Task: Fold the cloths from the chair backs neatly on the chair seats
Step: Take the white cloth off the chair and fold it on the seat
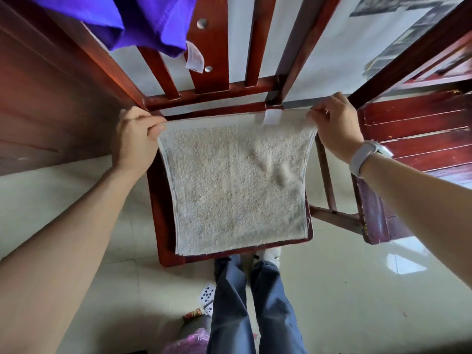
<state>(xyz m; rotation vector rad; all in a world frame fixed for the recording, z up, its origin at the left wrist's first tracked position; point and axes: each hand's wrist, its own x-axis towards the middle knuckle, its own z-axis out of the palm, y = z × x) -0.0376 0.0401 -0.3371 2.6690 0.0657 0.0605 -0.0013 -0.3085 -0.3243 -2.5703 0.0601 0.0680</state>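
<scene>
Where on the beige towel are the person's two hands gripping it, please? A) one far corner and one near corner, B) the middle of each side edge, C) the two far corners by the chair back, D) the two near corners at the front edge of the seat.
C: the left hand and right hand each pinch a far corner of the beige towel, beside the chair back.

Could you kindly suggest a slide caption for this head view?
Both hands, left and right, pinch the far corners of a beige towel spread over the wooden chair seat.
</scene>
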